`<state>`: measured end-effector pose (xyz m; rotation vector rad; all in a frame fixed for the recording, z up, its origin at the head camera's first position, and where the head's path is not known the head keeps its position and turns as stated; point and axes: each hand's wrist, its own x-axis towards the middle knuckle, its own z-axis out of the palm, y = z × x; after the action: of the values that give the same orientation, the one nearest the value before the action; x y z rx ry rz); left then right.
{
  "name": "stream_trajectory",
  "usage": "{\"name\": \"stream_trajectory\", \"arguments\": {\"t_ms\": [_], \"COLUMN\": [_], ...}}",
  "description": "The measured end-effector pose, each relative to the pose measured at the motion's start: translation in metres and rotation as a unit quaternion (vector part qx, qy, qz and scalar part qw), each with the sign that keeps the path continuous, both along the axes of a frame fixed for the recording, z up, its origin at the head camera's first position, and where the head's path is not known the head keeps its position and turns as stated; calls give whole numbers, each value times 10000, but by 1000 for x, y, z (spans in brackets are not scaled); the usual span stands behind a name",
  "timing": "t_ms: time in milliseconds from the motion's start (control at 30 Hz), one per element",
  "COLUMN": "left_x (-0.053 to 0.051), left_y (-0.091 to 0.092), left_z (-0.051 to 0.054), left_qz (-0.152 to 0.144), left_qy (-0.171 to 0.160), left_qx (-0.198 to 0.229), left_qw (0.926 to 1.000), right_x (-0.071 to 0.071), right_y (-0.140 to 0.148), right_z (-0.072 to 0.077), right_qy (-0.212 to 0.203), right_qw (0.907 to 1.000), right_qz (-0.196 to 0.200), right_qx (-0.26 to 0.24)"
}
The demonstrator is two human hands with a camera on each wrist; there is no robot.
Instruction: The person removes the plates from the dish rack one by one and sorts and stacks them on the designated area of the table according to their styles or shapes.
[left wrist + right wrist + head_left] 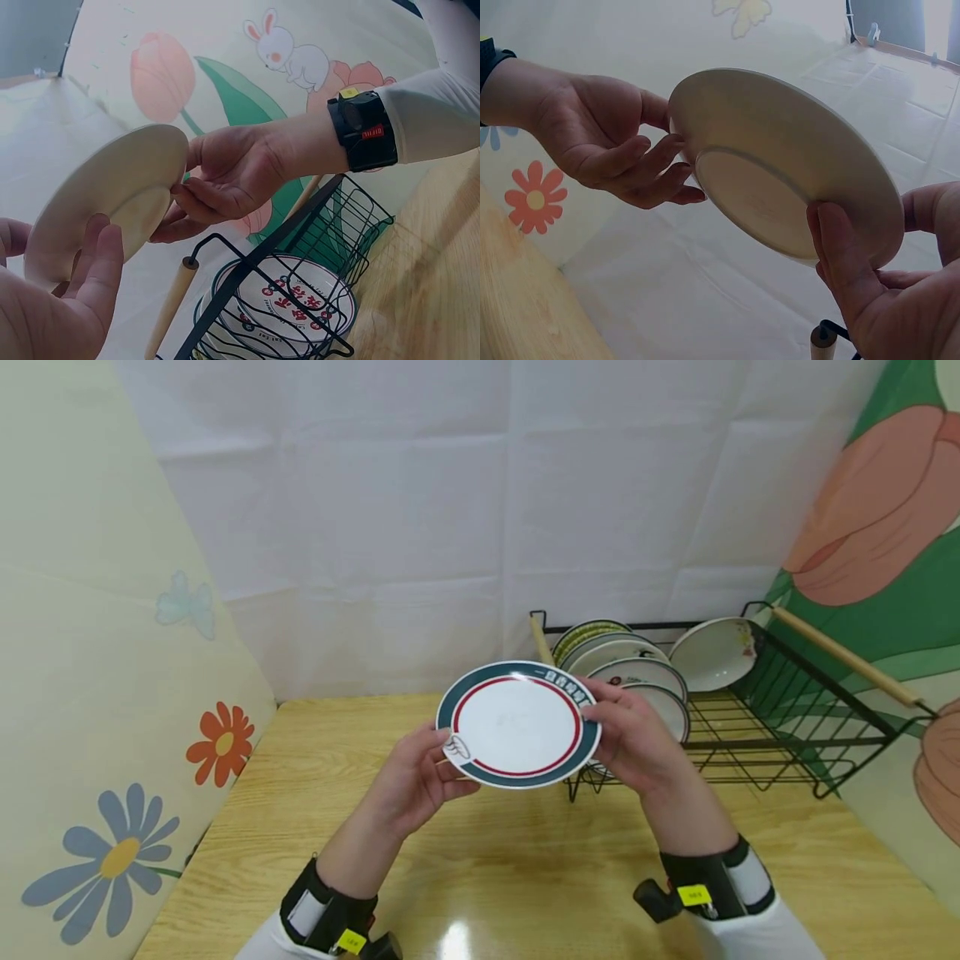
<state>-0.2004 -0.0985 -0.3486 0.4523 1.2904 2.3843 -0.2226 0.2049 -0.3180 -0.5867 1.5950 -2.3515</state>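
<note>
A white plate (pixel 517 727) with a dark teal rim band and a red ring is held up above the table, its face towards the head camera. My left hand (pixel 420 781) grips its lower left edge, thumb on the rim and fingers beneath. On the right edge, my right hand (pixel 633 735) pinches the rim between thumb and fingers. Both wrist views show the plate's plain underside (pixel 754 199), with fingers of each hand against it. Just behind the right hand, several plates (pixel 637 672) stand in a black wire dish rack (pixel 780 743).
A white bowl (pixel 712 653) leans in the rack, right of the plates. The rack has wooden handles (pixel 847 656) at both ends and stands on the right of the wooden table (pixel 315 793). A white sheet (pixel 390 527) hangs behind; printed panels (pixel 97 693) flank the table.
</note>
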Motion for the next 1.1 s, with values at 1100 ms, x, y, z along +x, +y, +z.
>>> {"name": "stream_trajectory", "arguments": {"t_ms": [1100], "left_x": [9], "left_y": [-1], "left_z": [10], "left_qz": [302], "left_qy": [-700], "left_qx": [-43], "left_qw": [9971], "right_x": [4], "right_y": [-1], "right_z": [-5], "right_qy": [-396], "right_qw": [9982], "right_qz": [-274], "right_qx": [360]}}
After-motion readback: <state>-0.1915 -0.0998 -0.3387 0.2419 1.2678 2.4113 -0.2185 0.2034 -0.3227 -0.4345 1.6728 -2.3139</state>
